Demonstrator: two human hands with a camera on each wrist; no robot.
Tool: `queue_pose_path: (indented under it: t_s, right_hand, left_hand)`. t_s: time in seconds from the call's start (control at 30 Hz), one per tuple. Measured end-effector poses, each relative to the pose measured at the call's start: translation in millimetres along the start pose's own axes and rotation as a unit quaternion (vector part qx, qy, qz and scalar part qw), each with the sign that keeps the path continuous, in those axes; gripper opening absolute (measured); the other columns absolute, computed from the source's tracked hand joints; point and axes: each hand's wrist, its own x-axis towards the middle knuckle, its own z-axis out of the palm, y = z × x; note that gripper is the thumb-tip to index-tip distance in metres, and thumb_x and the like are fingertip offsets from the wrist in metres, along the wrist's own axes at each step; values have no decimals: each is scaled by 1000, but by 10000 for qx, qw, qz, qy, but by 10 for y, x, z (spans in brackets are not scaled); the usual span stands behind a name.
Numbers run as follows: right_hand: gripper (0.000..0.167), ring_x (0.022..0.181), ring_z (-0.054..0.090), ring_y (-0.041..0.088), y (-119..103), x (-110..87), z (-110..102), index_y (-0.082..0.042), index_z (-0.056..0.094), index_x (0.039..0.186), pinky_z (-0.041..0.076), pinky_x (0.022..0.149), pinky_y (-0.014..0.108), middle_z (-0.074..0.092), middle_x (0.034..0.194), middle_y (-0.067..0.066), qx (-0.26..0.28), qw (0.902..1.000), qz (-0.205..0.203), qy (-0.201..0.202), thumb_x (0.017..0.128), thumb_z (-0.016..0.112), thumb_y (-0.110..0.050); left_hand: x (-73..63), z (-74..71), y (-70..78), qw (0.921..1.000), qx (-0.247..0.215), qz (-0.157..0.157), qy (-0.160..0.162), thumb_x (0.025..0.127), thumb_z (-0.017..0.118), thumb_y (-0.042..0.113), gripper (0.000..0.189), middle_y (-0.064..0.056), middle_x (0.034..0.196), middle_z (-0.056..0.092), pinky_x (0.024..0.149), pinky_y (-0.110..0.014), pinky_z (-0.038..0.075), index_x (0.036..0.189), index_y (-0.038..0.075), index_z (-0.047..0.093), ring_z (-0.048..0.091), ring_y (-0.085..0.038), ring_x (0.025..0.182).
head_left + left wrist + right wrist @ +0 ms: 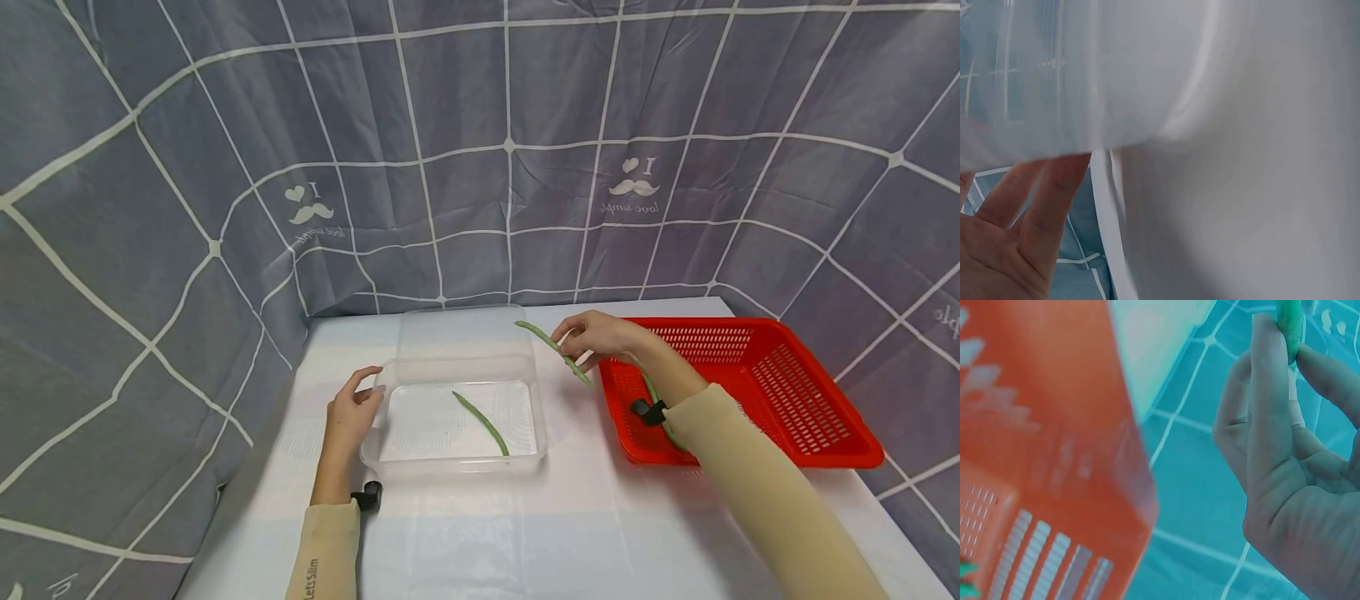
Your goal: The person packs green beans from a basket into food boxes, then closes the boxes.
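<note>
My right hand [600,335] pinches a green bean [536,331] between thumb and fingertips, over the gap between the clear container and the red basket. In the right wrist view the bean's lower end [1290,331] shows between the fingertips. My left hand [352,408] holds the left side of a clear plastic container [457,467] near its far corner. The left wrist view shows the fingers [1047,200] meeting the container wall, their tips hidden. One green bean [483,423] lies slantwise inside the container.
A red perforated basket [810,408] stands on the right, partly under my right forearm. At its left side lies green bean [651,390], partly hidden by the wrist. A clear lid-like sheet [461,329] lies behind the container. A grey checked curtain [465,192] surrounds the white table [450,542].
</note>
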Motion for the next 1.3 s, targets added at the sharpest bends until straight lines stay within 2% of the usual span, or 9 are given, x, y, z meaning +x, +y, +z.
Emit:
queue_pose_path:
  t_s: [0.27, 0.5, 0.67, 0.87, 1.0, 1.17, 1.3]
  right_hand:
    - [37, 82, 68, 15, -193, 245, 399, 3, 63, 132, 63, 73, 31, 68, 100, 9, -112, 9994, 15, -332, 97, 66, -10]
    - [33, 80, 65, 15, -304, 425, 778, 1, 67, 127, 62, 69, 29, 66, 92, 5, -239, 9976, -62, -649, 95, 67, -8]
    - [30, 76, 64, 14, -331, 509, 975, 0, 68, 124, 61, 65, 28, 66, 87, 4, -185, 9970, -1, -746, 95, 67, -5]
    - [28, 72, 64, 14, -313, 597, 1130, 0, 68, 124, 60, 63, 27, 67, 81, 5, -166, 9977, 38, -662, 97, 67, -5]
    - [22, 72, 65, 14, -310, 664, 1216, -4, 69, 119, 61, 65, 30, 66, 80, 6, -157, 9983, 124, -542, 97, 67, -4]
    - [19, 73, 65, 15, -303, 730, 1273, -4, 69, 116, 62, 66, 30, 66, 81, 6, -175, 9985, 234, -461, 96, 67, -3]
    - [19, 71, 63, 15, -284, 743, 1283, -3, 69, 114, 62, 66, 31, 64, 78, 6, -345, 9984, 297, -332, 96, 68, -3]
  left_hand:
    - [0, -3, 0, 10000, -25, 15, -25, 105, 58, 30, 43, -22, 143, 68, 89, -50, 58, 148, 32, 59, 69, -42, 127]
    - [14, 0, -4, 10000, -8, -38, -8, 105, 59, 30, 43, -22, 142, 69, 85, -45, 58, 148, 32, 60, 70, -41, 124]
    - [18, -1, -12, 10000, -15, -78, -21, 105, 59, 30, 43, -21, 141, 70, 84, -44, 58, 147, 33, 60, 71, -41, 123]
    - [17, -4, -16, 10000, -11, -57, -23, 104, 58, 31, 43, -21, 142, 69, 84, -43, 58, 148, 34, 60, 71, -41, 122]
    - [17, 9, -32, 10000, -8, 0, -6, 104, 58, 31, 43, -21, 141, 70, 85, -46, 58, 147, 33, 60, 70, -41, 124]
    - [18, 23, -43, 10000, 5, 5, 16, 104, 58, 32, 43, -21, 140, 70, 88, -50, 59, 147, 34, 61, 70, -41, 126]
    - [18, 23, -34, 10000, 19, -24, 25, 104, 58, 31, 43, -21, 140, 70, 85, -47, 59, 147, 34, 60, 70, -42, 124]
